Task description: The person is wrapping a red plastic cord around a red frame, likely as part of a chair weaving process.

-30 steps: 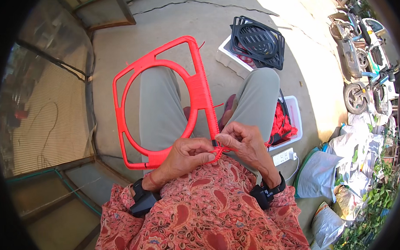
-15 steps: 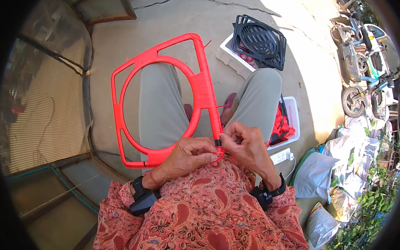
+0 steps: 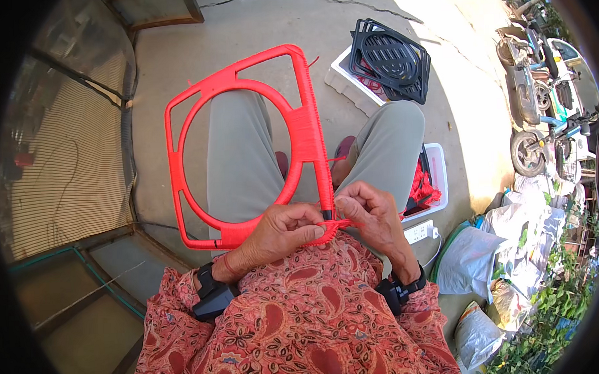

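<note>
A square frame (image 3: 303, 135) with a round opening leans across my lap and left knee, wrapped tightly in red cord. Near its closest right corner a short black stretch (image 3: 327, 214) shows bare of wrapping. My left hand (image 3: 284, 232) is closed on the frame's near edge beside that corner, thumb and fingertips pressed together. On the other side of the corner, my right hand (image 3: 372, 216) pinches a strand of red cord (image 3: 343, 222) that runs from the frame. Loose cord ends stick out at the frame's far right corner and right side.
Black plastic grilles (image 3: 391, 60) lie on a white foam box (image 3: 348, 83) beyond my right knee. A white bin (image 3: 439, 172) with red cord and black pieces stands right, near a power strip (image 3: 420, 232). Farther right are sacks (image 3: 470, 260) and parked scooters (image 3: 532, 146).
My right hand has moved slightly down and right from the frame's side, and a strand of red cord now shows stretched to its fingers. My left hand stays at the corner.
</note>
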Tool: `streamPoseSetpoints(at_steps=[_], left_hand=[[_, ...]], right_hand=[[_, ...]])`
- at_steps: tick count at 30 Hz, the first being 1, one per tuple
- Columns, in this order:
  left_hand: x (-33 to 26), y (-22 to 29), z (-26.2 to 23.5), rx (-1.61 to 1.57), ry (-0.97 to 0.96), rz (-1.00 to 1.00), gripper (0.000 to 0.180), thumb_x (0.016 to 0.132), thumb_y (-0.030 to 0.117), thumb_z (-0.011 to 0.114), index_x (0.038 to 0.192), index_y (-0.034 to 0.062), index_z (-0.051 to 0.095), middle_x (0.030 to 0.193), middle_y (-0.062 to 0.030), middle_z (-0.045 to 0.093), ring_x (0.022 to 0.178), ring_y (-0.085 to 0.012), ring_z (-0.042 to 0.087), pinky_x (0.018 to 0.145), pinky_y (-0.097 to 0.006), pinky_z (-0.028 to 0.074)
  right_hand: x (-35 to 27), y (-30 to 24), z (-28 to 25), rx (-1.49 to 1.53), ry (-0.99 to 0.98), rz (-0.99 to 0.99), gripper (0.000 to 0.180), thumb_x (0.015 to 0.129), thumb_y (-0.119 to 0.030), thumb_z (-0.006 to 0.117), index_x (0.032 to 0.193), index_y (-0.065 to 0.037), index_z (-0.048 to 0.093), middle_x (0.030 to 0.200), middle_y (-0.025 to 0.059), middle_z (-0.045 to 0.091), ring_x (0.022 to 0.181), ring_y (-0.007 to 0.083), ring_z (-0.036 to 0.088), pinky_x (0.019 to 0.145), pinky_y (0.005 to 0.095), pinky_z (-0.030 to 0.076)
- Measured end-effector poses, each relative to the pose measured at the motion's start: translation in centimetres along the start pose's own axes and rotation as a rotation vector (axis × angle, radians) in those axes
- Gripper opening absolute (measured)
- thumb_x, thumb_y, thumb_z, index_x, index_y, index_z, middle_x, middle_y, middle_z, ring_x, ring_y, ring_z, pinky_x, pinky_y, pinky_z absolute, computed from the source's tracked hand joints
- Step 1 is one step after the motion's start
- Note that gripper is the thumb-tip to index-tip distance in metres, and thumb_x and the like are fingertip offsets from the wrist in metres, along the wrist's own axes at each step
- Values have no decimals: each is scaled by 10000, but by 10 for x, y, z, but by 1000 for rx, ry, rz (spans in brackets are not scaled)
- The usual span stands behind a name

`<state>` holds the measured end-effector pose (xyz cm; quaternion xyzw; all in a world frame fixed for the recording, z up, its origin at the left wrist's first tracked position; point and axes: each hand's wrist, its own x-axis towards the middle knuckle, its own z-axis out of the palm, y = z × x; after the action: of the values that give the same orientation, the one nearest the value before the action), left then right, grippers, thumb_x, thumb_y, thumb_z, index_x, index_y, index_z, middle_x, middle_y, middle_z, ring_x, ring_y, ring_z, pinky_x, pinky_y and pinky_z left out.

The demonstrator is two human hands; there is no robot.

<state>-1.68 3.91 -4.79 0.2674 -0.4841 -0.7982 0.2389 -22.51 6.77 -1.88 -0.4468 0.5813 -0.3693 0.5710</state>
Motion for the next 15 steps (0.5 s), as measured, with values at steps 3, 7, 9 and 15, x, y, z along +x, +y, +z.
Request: streamPoseSetpoints(at_steps=[3,7,9,15], left_hand=[[1,11,0,8,81,-139,107,905,84,612,955,-9,595,862,-36,628,741,-71,591,644,-207,477],[1,6,0,20,196,-167,107,904,109,606,940,9,593,849,-13,632,759,-61,584,678,-200,478],[1,1,-1,11,220,-142,99,903,98,599,939,6,592,857,-18,635,761,-63,584,693,-203,480],[3,-3,0,-59,294,-117,84,913,84,562,928,4,584,887,-49,650,768,-77,597,722,-218,493]], right_hand=[[-1,4,-2,120,-4,10,160,902,-150,643,930,4,610,714,-45,576,641,10,472,548,186,372],[-7,0,-20,66,-142,72,141,901,-134,639,967,-10,630,747,-59,570,665,5,464,570,174,358],[-6,-4,-29,22,-205,106,154,897,-148,647,978,-18,643,740,-67,560,662,4,459,569,174,355],[-8,-2,-47,-108,-283,173,192,885,-206,675,987,-44,681,714,-85,531,658,2,450,565,181,352]])
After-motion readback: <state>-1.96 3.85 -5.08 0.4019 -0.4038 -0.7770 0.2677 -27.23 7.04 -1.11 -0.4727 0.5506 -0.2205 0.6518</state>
